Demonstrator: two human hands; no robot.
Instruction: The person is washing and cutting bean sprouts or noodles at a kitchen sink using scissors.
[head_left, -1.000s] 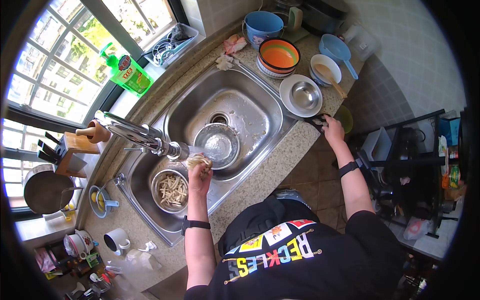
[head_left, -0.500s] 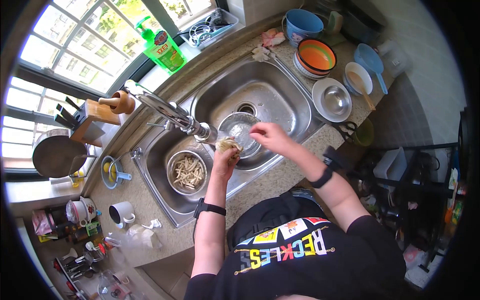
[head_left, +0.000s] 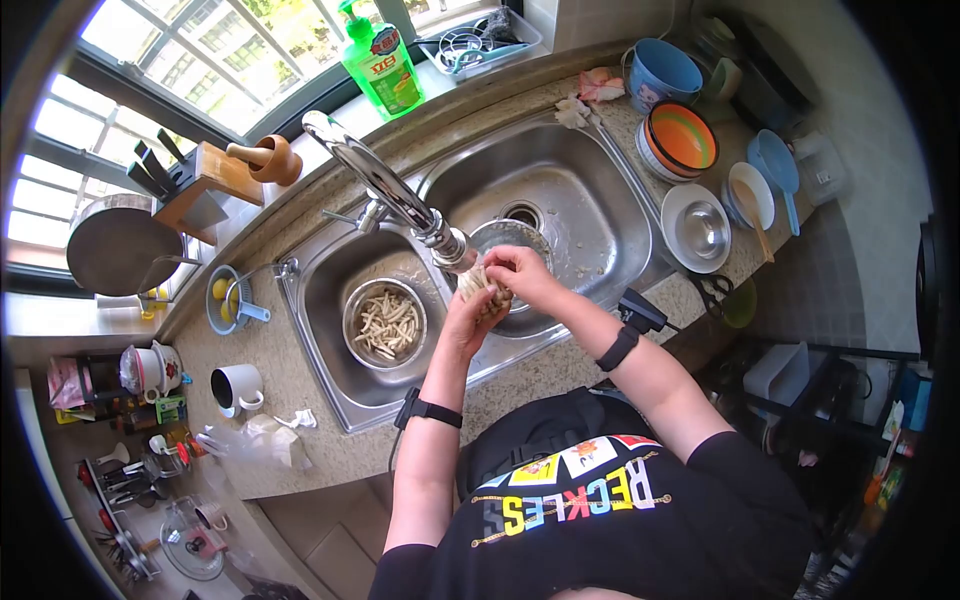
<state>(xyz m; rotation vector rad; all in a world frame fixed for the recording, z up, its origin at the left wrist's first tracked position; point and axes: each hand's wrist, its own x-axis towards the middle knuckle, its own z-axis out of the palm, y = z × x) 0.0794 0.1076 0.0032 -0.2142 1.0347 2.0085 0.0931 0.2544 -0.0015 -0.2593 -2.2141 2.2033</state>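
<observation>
Both hands meet just below the faucet (head_left: 400,195) spout. The left hand (head_left: 466,320) cups a clump of pale strips (head_left: 487,291) from beneath, fingers curled round it, and the right hand (head_left: 520,272) presses onto it from 2 o'clock. At 9 o'clock of them, a steel bowl (head_left: 385,323) in the left basin holds a heap of similar strips, so most looks rinsed. This clump is not yet in the bowl. Whether water is running is hard to tell.
</observation>
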